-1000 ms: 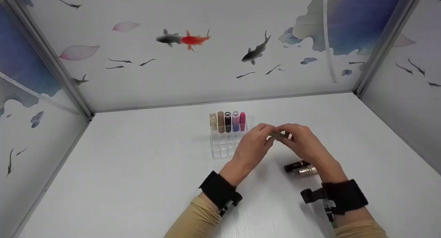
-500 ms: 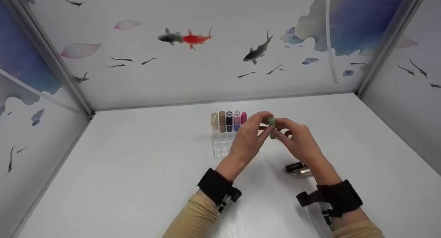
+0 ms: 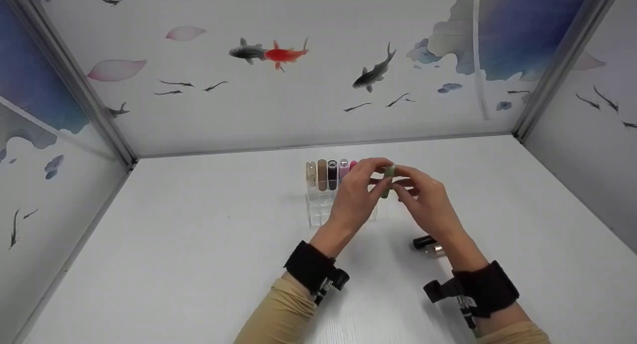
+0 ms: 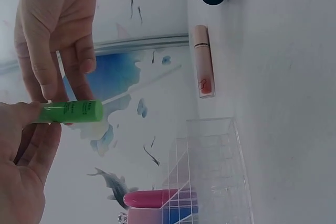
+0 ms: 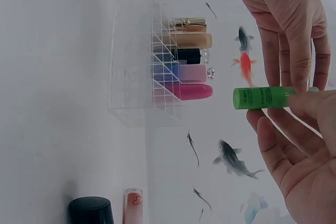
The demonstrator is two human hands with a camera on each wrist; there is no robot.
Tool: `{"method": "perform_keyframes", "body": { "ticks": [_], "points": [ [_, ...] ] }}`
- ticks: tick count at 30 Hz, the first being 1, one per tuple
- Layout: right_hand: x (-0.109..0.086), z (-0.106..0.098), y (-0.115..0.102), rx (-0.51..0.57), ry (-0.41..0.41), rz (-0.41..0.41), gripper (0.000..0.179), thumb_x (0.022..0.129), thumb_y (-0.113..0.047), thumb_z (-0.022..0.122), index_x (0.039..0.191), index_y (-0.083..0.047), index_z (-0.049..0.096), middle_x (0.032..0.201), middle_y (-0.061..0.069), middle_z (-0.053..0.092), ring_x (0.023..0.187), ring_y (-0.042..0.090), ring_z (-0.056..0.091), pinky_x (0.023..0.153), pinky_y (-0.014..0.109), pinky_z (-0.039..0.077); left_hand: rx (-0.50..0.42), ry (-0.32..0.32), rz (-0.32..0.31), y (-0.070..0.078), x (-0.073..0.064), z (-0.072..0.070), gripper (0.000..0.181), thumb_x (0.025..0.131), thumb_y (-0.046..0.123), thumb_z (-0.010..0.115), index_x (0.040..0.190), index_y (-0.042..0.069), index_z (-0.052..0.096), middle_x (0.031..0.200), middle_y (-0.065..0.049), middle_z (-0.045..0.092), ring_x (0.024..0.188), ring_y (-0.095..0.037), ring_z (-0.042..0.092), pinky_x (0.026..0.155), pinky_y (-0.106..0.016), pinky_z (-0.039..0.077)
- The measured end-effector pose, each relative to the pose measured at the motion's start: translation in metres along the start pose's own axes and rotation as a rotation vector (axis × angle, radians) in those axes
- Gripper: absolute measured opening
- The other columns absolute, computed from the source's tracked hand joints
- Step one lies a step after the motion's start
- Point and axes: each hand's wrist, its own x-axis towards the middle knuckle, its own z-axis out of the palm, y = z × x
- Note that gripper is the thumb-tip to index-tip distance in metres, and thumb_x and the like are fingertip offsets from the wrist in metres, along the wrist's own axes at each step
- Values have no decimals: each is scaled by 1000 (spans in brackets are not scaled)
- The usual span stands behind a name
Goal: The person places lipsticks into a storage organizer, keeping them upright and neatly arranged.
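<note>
Green tube (image 3: 389, 172) near-upright here (top tilted toward one o'clock), left hand (image 3: 354, 188) pinching, right hand (image 3: 423, 190) at three, its grip unclear!

The left hand (image 4: 20, 179) pinches a green tube (image 4: 81, 112), and the right hand (image 4: 56, 17) touches it; one peach tube (image 4: 204, 61) is lying near a clear rack (image 4: 220, 153)

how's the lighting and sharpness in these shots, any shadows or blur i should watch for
Head view: soft, even light on the white table, with a soft shadow below the right wrist camera; left wrist view: greyish and turned sideways, print on the green tube too unclear to read; right wrist view: also sideways, with a blurry dark shadow by the black tube.
</note>
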Motion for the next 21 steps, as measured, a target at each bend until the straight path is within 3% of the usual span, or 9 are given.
{"method": "perform_keyframes", "body": {
  "ticks": [4,9,16,21],
  "points": [
    [1,6,-3,50,13,-38,38,93,-4,54,131,-9,51,123,6,58,104,18,66,76,23,56,10,28,-9,-5,0,1,25,90,13,64,114,14,58,109,0,61,99,-6,61,80,-9,49],
    [1,13,-4,52,-8,-48,44,96,-2,48,139,-6,43,130,10,55,113,21,61,83,30,55,94,74,-29,-11,0,1,22,90,16,63,112,16,60,110,2,62,96,-7,62,80,-10,49],
    [2,20,-3,63,-18,-37,48,95,3,45,142,-7,41,136,9,53,117,21,59,78,30,56,143,113,-69,-19,-1,1,20,91,19,62,111,18,63,109,4,63,98,-5,62,78,-10,50],
    [3,23,-2,80,-20,-43,49,95,5,43,143,-8,39,139,8,51,120,22,57,77,30,56,193,132,-60,-24,0,0,21,91,19,62,111,21,66,110,4,61,96,-5,62,77,-9,49]
  ]
}}
